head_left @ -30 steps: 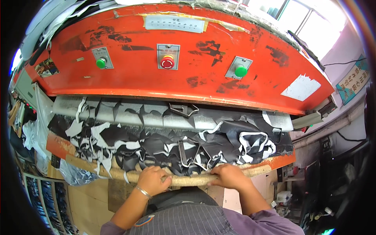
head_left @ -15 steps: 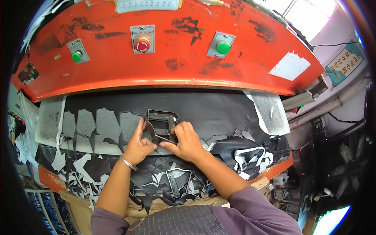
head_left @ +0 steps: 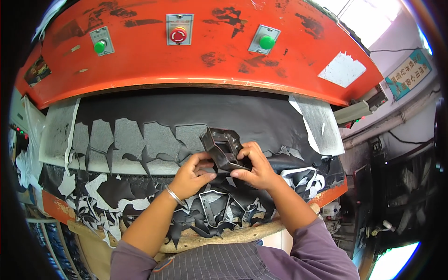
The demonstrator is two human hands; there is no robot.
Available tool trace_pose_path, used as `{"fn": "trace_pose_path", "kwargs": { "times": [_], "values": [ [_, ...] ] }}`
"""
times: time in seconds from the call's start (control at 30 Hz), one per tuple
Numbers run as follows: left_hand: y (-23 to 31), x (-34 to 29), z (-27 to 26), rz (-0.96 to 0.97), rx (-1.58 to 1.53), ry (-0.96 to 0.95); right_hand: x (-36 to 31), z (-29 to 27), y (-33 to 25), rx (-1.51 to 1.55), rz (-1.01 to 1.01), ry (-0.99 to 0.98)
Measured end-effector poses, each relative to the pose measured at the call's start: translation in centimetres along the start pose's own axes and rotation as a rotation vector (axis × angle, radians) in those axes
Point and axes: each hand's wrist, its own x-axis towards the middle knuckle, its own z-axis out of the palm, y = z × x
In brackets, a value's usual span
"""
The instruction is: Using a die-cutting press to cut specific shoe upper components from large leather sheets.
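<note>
A dark metal cutting die (head_left: 213, 148) with an open frame is tilted up over the near part of the black sheet (head_left: 242, 109). My right hand (head_left: 255, 169) grips its right side, with the thumb low on the near edge and the fingers over the frame. By the die's lower left corner is my left hand (head_left: 192, 178), its fingers bent and the thumb apart from them. Whether those fingertips touch the die is hard to see. Left of the die, a row of cut-out shapes in the sheet shows the grey cutting board (head_left: 158, 140) underneath.
An orange press head (head_left: 140, 65) spans the far side, carrying green buttons (head_left: 267, 42) and a red stop button (head_left: 178, 34). Black and white scraps (head_left: 102, 205) heap along the near edge, above a wooden rail (head_left: 205, 240). White strips (head_left: 308, 179) lie at the right.
The die has moved right and tilted up in my right hand, uncovering another cut-out in the sheet. My left hand has followed to the right, off the die's left side.
</note>
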Motion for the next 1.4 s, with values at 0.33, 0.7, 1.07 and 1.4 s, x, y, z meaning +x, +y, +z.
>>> {"fn": "trace_pose_path", "kwargs": {
  "times": [0.33,0.7,1.07,1.4],
  "values": [
    [2.8,-4.0,1.4,-0.328,-0.29,0.271,-2.3,4.5,-3.0,0.052,-0.128,-0.072],
    [10.1,-7.3,-2.7,0.104,1.073,0.444,0.8,-1.8,5.1,-0.502,0.01,0.058],
    [-0.2,3.7,2.0,0.346,1.046,0.336,-0.8,-0.9,5.7,-0.532,0.148,0.142],
    [0.0,4.5,1.9,0.345,1.04,0.363,0.2,-0.8,6.2,-0.517,0.092,0.14]
  ]
}}
